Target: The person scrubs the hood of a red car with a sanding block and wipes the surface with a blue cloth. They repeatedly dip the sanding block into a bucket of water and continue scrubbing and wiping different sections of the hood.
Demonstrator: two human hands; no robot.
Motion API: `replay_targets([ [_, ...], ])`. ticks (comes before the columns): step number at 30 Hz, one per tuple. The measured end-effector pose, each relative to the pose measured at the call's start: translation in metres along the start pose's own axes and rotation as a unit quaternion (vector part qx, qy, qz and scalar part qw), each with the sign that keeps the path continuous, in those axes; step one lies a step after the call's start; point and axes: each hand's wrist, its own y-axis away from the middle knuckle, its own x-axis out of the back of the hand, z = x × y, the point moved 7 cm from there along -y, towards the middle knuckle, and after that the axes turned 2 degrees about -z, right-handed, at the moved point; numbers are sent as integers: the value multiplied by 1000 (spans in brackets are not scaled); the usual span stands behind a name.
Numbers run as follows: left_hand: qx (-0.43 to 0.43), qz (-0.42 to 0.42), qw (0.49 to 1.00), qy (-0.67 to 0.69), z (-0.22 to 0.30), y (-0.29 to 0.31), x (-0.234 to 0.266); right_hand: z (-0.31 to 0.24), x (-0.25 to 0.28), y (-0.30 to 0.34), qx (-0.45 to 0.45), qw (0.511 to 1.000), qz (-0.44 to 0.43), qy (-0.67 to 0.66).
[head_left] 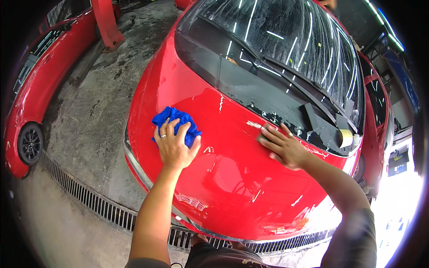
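Observation:
Under my left hand point(173, 144) is a crumpled blue cloth point(190, 125). The fingers curl over it and press it against the left side of the red car hood point(228, 165). A ring shows on one finger. My right hand point(282, 146) lies on the hood further right, close to the base of the windshield. Its fingers reach forward, with a small grey piece point(260, 139) partly showing at the fingertips; most of it is hidden, so its kind cannot be told. Whitish marks point(254, 124) show on the paint just beyond this hand.
Dark covering material point(250, 91) with ragged edges lies along the windshield base, below the wipers point(308, 91). A tape roll point(345, 138) sits at its right end. Other red cars stand left point(53, 71) and right point(377, 107). A red post point(106, 22) and floor grate point(89, 194) are nearby.

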Motion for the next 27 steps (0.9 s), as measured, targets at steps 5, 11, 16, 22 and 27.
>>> replay_targets([
  [5,-3,-7,1000,7,-2,2,-3,-26,48,-110,40,995,86,34],
  [11,-32,-4,999,39,11,-4,-7,-41,86,-193,1,991,134,22],
  [16,6,2,1000,19,-9,4,6,-15,12,-37,-2,1000,14,15],
  [22,-6,-2,999,39,6,-6,-4,-40,84,-188,7,989,143,30],
  [27,-34,5,999,39,3,-6,4,-45,90,-196,-29,992,121,32],
])
